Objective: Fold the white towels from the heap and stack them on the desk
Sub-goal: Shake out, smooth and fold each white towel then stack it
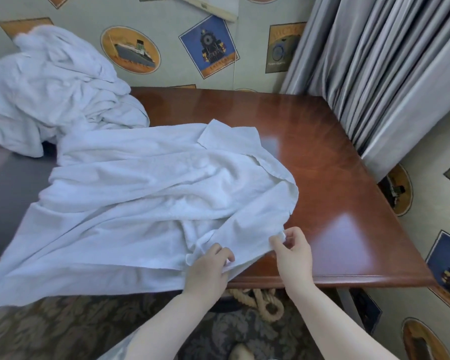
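The left hand [208,266] pinches the near edge of a white towel [146,193], fingers curled into the cloth close to the bench's front edge. The right hand [292,252] pinches the same edge just beside it, thumb and fingers closed on the towel's corner. The towel lies spread and rumpled over the left and middle of the bench [335,178], its near-left part hanging over the front edge, one far corner flipped back on itself. A heap [50,92] of more white towels sits at the far left, against the wall, touching the spread towel. A grey curtain [387,68] hangs at the far right. Below the bench front, a coil of rope [257,300] shows above patterned carpet [50,331].
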A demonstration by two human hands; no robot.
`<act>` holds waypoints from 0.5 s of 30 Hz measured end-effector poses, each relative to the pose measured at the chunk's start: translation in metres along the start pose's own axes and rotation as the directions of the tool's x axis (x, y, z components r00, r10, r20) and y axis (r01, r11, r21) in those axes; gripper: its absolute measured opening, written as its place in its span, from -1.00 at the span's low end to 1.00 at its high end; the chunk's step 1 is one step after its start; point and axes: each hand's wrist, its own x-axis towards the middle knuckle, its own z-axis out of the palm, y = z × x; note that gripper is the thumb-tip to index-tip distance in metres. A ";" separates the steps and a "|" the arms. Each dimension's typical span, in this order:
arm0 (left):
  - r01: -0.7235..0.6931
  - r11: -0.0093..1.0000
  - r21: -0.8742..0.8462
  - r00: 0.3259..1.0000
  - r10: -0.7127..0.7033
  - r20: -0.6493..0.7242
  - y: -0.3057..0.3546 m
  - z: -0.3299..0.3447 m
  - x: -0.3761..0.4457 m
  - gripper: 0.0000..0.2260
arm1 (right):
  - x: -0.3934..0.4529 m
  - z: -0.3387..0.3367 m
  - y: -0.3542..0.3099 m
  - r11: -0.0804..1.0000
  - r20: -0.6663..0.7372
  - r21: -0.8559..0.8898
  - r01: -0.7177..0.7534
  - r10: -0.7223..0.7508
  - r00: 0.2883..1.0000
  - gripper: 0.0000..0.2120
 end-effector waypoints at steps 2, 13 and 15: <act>-0.024 1.000 -0.005 0.999 0.024 -0.026 0.006 -0.002 -0.002 -0.87 | 0.001 -0.002 -0.009 0.997 -0.073 0.044 0.062 -0.059 0.996 -0.84; -0.034 0.995 0.092 0.973 0.054 -0.223 0.006 -0.032 -0.017 -0.67 | 0.029 -0.012 -0.060 0.931 -0.451 0.316 0.181 -0.020 0.892 -0.74; -0.045 0.996 0.076 0.943 0.067 -0.325 0.003 -0.039 -0.017 -0.60 | 0.032 -0.009 -0.090 0.868 -0.494 0.369 0.332 -0.119 0.861 -0.74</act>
